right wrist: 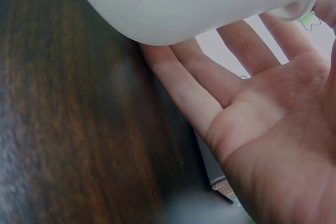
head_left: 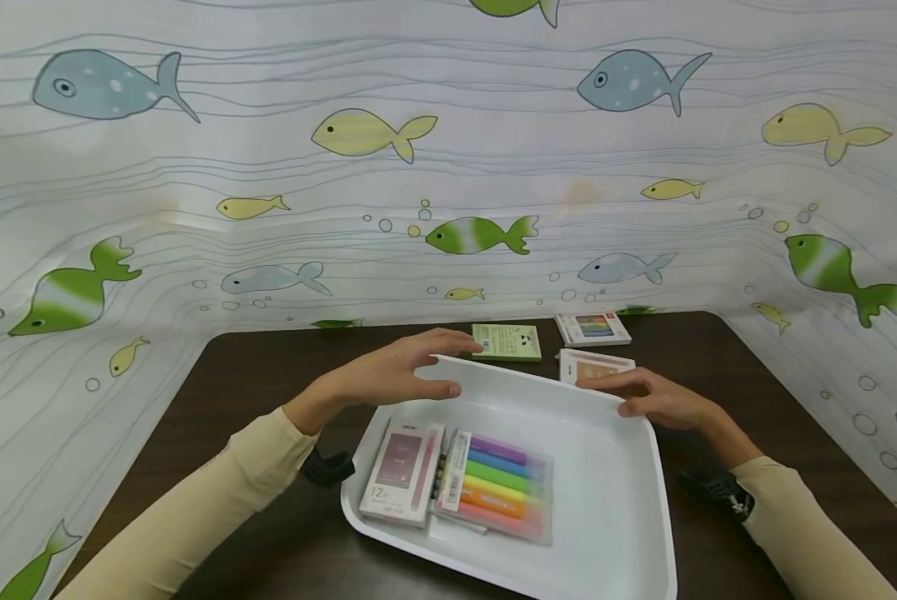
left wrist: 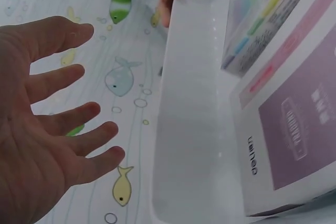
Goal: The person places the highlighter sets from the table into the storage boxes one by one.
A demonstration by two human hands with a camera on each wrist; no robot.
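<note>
Currently, toward six o'clock of a wood-grained tabletop [head_left: 253,358], a smooth, round-cornered white tray [head_left: 606,500] is being pinched at its one o'clock corner by the fingers of the right hand [head_left: 672,404]; those of the left hand [head_left: 384,367] are being held open, spread near its eleven o'clock corner. For a level hold, a matching grip is probably being called for there. Inside, a crisp-edged carton [head_left: 403,471] is being cradled at nine o'clock beside a glossy marker pack [head_left: 497,487].

Head view high, forward and down; wrist views close to the white tray [head_left: 606,500], common to all.
</note>
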